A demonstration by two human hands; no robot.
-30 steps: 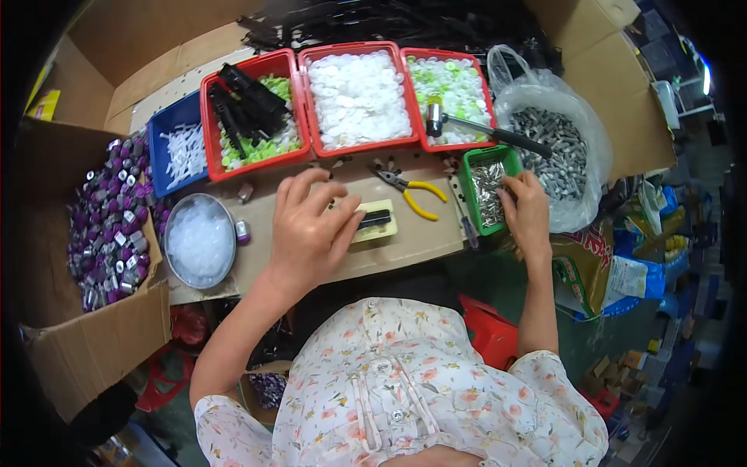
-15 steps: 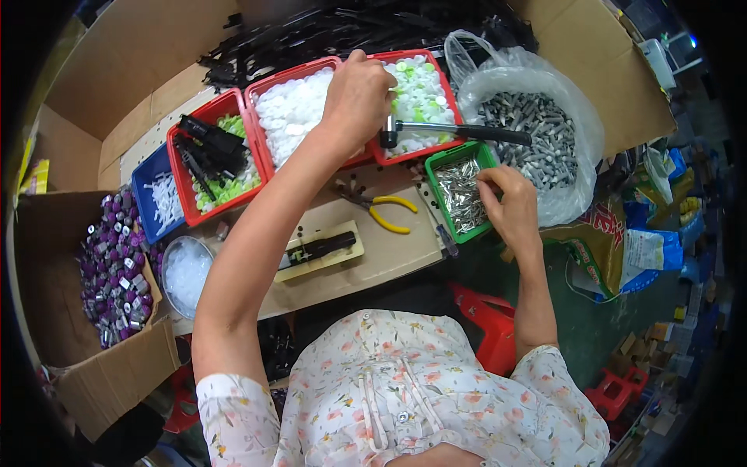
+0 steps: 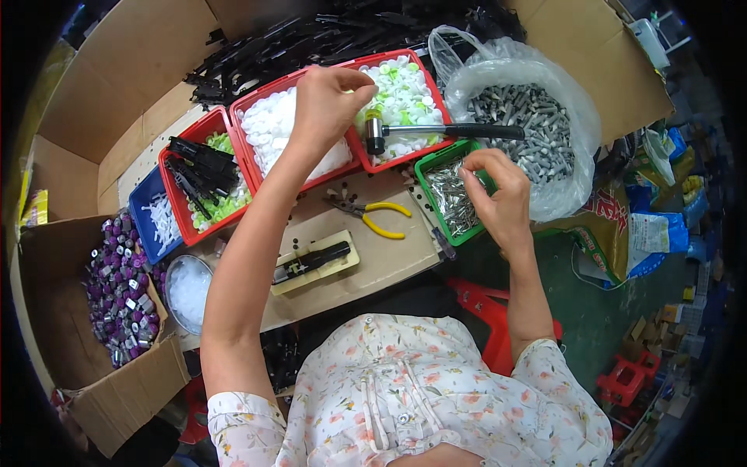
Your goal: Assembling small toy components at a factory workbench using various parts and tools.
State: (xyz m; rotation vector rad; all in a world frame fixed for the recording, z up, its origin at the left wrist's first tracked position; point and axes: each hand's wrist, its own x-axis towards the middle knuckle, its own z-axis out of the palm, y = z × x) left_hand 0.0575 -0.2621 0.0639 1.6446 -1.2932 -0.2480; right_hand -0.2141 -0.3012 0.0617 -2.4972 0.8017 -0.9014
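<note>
My left hand (image 3: 331, 105) is raised over the red bin of white caps (image 3: 299, 128), beside the red bin of white and green caps (image 3: 405, 89). Its thumb and fingers come together in a pinch, and whatever is between them is too small to see. Over the edge of the green tray of thin metal pins (image 3: 454, 198), my right hand (image 3: 502, 198) is also closed in a pinch, its contents not visible. A hammer (image 3: 420, 131) with a black grip lies across the cap bin toward a clear bag of grey metal parts (image 3: 529, 132).
On the cardboard-covered bench lie yellow-handled pliers (image 3: 381, 218), a screwdriver (image 3: 440, 237) and a cream block holding a black part (image 3: 315, 265). Leftward are a red bin with black parts (image 3: 206, 167), a blue tray (image 3: 159, 218), a round bowl (image 3: 189, 292) and a box of purple-and-silver pieces (image 3: 120, 288).
My left hand has come back from the far edge of the cap bins, slightly left and nearer. My right hand has lifted off the pins toward the tray's right edge.
</note>
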